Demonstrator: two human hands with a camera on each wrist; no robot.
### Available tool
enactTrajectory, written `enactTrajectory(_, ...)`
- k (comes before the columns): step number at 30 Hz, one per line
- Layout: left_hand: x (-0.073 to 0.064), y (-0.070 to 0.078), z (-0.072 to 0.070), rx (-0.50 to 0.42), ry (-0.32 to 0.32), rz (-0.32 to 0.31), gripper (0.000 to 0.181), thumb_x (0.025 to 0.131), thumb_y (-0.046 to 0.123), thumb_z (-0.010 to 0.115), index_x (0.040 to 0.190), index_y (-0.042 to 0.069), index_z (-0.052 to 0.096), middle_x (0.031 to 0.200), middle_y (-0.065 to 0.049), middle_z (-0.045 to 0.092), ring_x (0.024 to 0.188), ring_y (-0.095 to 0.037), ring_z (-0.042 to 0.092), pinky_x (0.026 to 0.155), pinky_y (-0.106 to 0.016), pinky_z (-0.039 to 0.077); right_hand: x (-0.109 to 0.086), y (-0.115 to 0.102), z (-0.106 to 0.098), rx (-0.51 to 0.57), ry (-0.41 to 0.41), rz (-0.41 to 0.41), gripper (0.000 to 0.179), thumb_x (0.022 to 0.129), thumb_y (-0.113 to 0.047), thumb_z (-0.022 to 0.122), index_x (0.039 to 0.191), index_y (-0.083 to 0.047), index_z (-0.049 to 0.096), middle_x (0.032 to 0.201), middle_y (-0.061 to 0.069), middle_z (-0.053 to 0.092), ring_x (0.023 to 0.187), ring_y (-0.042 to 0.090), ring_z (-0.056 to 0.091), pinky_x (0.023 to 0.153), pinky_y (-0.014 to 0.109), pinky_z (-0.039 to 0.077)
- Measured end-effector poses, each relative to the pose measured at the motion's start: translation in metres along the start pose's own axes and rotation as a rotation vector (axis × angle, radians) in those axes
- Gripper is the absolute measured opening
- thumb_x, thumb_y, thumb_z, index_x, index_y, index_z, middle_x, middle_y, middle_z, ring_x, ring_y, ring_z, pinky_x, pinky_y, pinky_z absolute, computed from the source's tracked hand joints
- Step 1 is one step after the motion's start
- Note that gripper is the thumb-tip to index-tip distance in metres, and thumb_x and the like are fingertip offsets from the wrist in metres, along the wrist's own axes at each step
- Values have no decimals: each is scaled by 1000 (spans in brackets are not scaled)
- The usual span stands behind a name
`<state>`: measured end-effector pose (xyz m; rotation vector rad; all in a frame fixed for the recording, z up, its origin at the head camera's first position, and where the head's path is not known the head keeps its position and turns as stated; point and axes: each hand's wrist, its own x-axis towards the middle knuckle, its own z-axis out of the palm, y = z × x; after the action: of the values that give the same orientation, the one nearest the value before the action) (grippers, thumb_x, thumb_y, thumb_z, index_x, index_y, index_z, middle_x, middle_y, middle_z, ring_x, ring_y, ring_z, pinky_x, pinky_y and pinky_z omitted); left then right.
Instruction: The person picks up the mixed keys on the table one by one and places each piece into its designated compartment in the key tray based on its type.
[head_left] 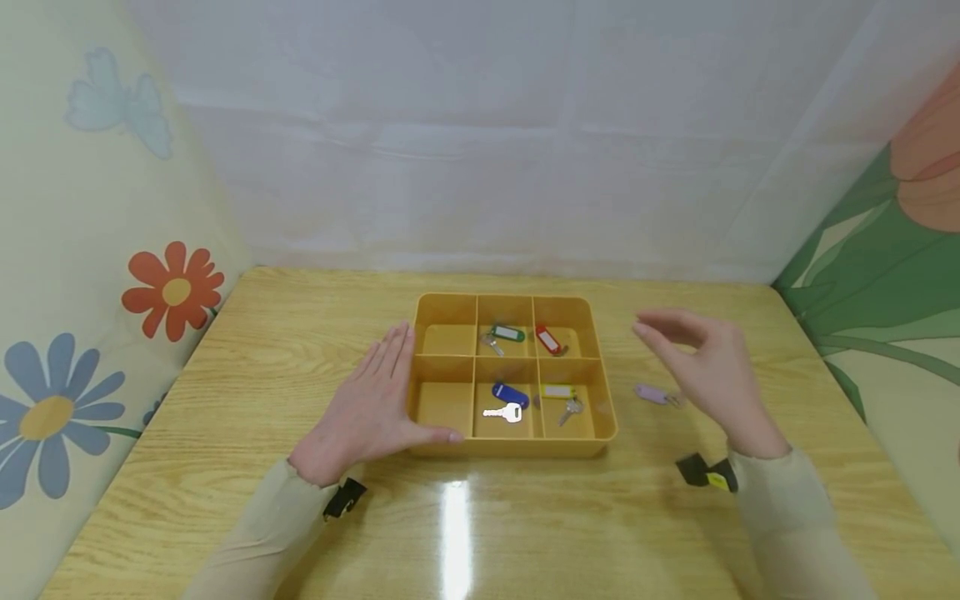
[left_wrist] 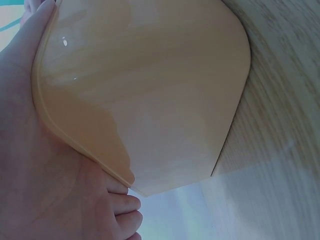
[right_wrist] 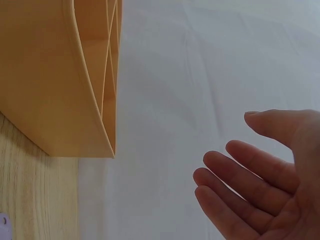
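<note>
A yellow-orange divided box (head_left: 510, 448) stands on the table. My left hand (head_left: 371, 408) rests against its left side, fingers straight along the wall and thumb over the front rim. To the right of the box, my right hand (head_left: 701, 362) hovers with fingers loosely bent and nothing between them. Below it on the table lies a lilac key tag (head_left: 651, 393) with a ring. In the box, a green tag (head_left: 507, 333) and a red tag (head_left: 548, 339) lie in back compartments, a blue tag (head_left: 511, 394) and a yellow tag (head_left: 558, 391) in front ones, with keys.
The wooden table (head_left: 300, 333) runs back to a white cloth wall (head_left: 480, 192). Painted panels with flowers (head_left: 176, 292) flank it on both sides. A black wrist strap piece (head_left: 344, 498) hangs at the left cuff, with another (head_left: 693, 469) at the right.
</note>
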<state>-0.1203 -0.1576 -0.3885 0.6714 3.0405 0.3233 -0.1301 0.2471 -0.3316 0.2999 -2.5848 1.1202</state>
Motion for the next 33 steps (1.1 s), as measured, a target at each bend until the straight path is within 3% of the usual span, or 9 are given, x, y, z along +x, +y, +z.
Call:
enactTrajectory(4, 0, 0, 0, 1, 3, 0, 147, 67, 100, 46, 159, 0, -10, 166, -20, -7, 153, -31, -4, 124, -46, 6, 0, 2, 0, -5, 7, -14, 29, 98, -32, 72, 119, -12, 76, 109, 3, 76, 93, 11, 69, 85, 18, 51)
enactTrajectory(11, 0, 0, 0, 5, 5, 1, 147, 67, 100, 46, 159, -1, -8, 166, -20, -6, 153, -33, -2, 124, -46, 6, -2, 6, -1, -24, 2, 15, 33, 98, -36, 70, 118, -10, 76, 110, 3, 75, 95, 17, 70, 84, 17, 50)
enactTrajectory(14, 0, 0, 1, 7, -1, -1, 147, 66, 100, 44, 159, -1, -8, 166, -19, -8, 153, -32, -4, 124, -45, 6, -3, 9, -1, -26, -1, 36, 35, 98, -39, 69, 118, -10, 76, 111, 3, 75, 97, 18, 69, 86, 25, 53)
enactTrajectory(18, 0, -1, 1, 12, 3, 1, 147, 66, 101, 44, 159, -2, -7, 166, -20, -7, 154, -35, 0, 124, -46, 7, -4, 11, -3, -18, -9, 55, 39, 98, -41, 69, 119, -9, 75, 114, 6, 74, 100, 22, 69, 90, 47, 55)
enactTrajectory(20, 0, -1, 2, 13, 6, 2, 148, 66, 101, 44, 159, -2, -7, 166, -20, -7, 154, -35, 1, 124, -46, 7, -4, 12, -4, -19, -13, 65, 41, 98, -42, 69, 120, -8, 74, 114, 7, 74, 101, 24, 69, 91, 50, 54)
enactTrajectory(23, 0, -1, 2, 13, 3, 2, 147, 67, 100, 44, 159, -1, -9, 166, -20, -7, 154, -35, 0, 124, -46, 6, -4, 14, -6, -35, -12, 85, 42, 98, -44, 68, 121, -9, 74, 115, 6, 74, 101, 23, 69, 90, 37, 54)
enactTrajectory(28, 0, -1, 2, 15, -1, 3, 147, 67, 100, 45, 158, 0, -12, 166, -20, -8, 153, -32, -4, 124, -44, 5, -5, 16, -12, -59, 1, 94, 42, 98, -44, 68, 122, -10, 74, 115, 7, 74, 101, 23, 69, 78, 10, 48)
enactTrajectory(33, 0, -1, 1, 15, 3, 6, 146, 67, 100, 45, 158, 1, -13, 166, -20, -9, 153, -31, -5, 124, -44, 4, -6, 17, -17, -67, 10, 105, 41, 98, -44, 68, 122, -11, 75, 116, 8, 74, 101, 25, 69, 73, 7, 48)
